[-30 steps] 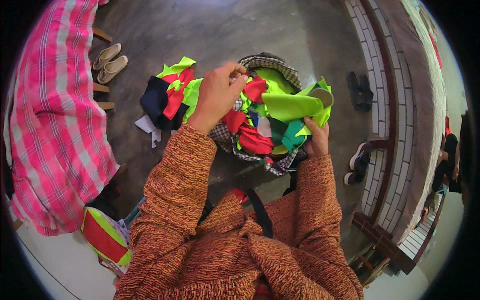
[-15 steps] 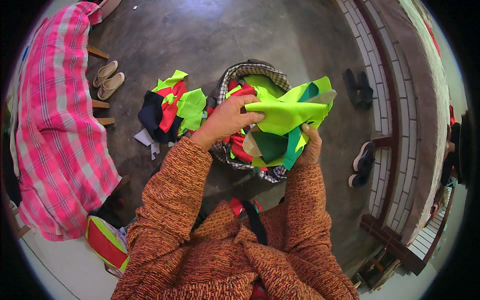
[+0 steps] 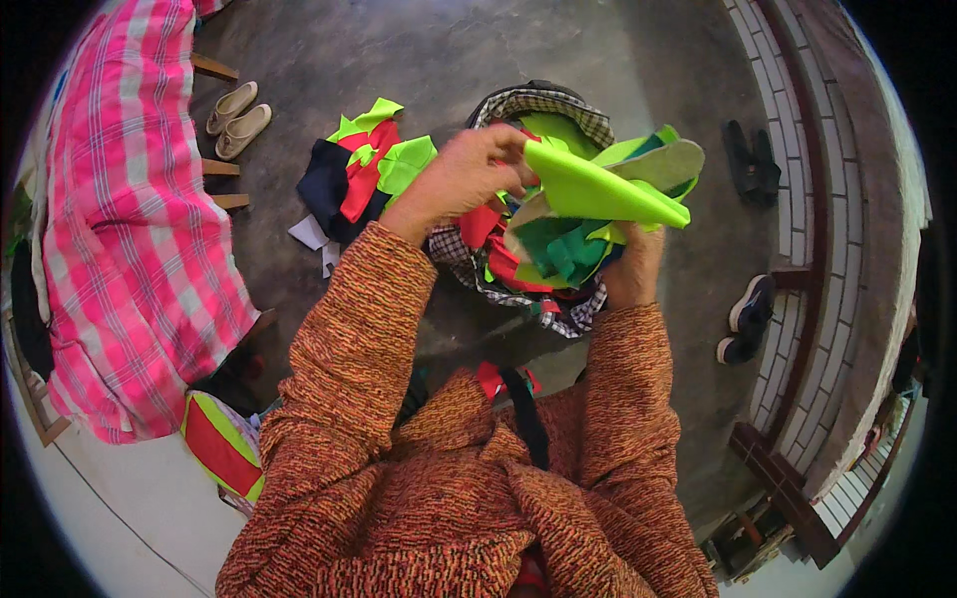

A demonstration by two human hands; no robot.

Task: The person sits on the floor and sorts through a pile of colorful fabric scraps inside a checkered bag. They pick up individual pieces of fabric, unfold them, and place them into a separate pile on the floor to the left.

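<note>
- The concrete floor (image 3: pixel 419 50) carries everything here; along its left edge a pink checked cloth (image 3: pixel 130 249) hangs over a frame, likely just spread there out of the way.
- A basket lined with checked fabric (image 3: pixel 543 100) sits near the middle of the floor, heaped with cut cloth in red, green and neon yellow, so it seems to serve as the store of pieces.
- A smaller pile of scraps (image 3: pixel 364 169), dark blue, red and neon green, lies on the floor just left of the basket, apart from the heap as if sorted out.
- The neon yellow-green piece (image 3: pixel 598 189) is held up above the basket, between both hands, folded to a point at the right, probably lifted so it can be looked over.
- The left hand (image 3: pixel 464 179) pinches its left end; the right hand (image 3: pixel 633 269) grips the bundle from below, mostly hidden by fabric.
- Pale slippers (image 3: pixel 237 118) lie near the far left edge; dark shoes (image 3: pixel 750 164) lie by the brick step on the right.
- No packages, labels or signs show.
</note>
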